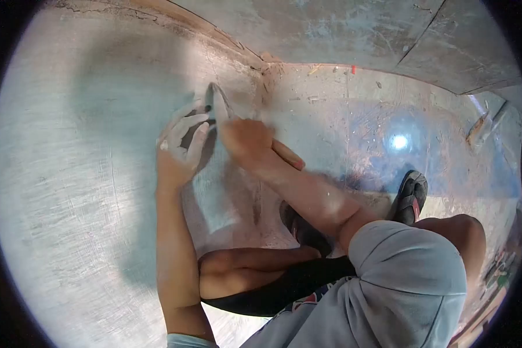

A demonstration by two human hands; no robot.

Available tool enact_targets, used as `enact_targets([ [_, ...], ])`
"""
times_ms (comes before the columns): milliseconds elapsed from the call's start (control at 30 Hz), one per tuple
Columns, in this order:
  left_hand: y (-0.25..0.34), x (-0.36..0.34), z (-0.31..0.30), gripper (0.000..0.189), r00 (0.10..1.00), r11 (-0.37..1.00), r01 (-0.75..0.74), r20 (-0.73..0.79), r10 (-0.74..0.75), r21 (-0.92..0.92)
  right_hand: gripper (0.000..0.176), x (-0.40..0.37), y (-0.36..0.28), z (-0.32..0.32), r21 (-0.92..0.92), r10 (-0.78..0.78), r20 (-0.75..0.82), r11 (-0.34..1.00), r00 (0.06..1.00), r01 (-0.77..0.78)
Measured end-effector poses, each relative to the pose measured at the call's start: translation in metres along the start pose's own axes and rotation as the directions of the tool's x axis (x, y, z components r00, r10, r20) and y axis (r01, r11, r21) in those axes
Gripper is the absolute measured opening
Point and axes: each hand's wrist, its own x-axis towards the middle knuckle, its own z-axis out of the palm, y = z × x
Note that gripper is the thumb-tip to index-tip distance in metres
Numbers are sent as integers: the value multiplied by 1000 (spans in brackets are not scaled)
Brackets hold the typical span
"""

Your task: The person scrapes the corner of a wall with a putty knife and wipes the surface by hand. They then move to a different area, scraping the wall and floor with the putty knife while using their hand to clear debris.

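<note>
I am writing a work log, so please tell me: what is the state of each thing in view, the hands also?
left hand: fingers spread, smeared white, touching the trowel blade.
right hand: shut on the trowel.
trowel: blade laid against the plastered surface.
plastered surface: grey coat with fine stroke marks.
floor: dusty, with scattered bits and a bright glare spot.
sandal: worn on a foot, resting on the floor.

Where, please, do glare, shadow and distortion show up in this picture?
Head view: a bright glare spot on the floor; a soft shadow on the wall beside the left hand; fisheye bending with black corners; the blade looks slightly blurred.
</note>
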Motion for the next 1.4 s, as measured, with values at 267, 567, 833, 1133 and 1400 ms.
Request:
enact_targets([
  [267,-3,-2,3,15,1000,1000,0,11,1,-30,21,-12,15,29,45,118,76,992,990,-122],
  [567,-2,0,1,17,999,999,-42,18,41,18,21,-12,31,49,29,70,15,997,997,-71],
  [833,-4,1,3,15,1000,1000,-23,2,23,-8,31,0,58,49,-20,109,-5,994,994,-109],
  [1133,-2,5,3,16,1000,1000,-4,11,5,-14,36,-3,34,42,39,53,-40,998,998,-51],
  [1400,-6,-1,1,15,1000,1000,-20,10,20,-18,19,1,47,34,25,12,37,1000,999,-13],
])
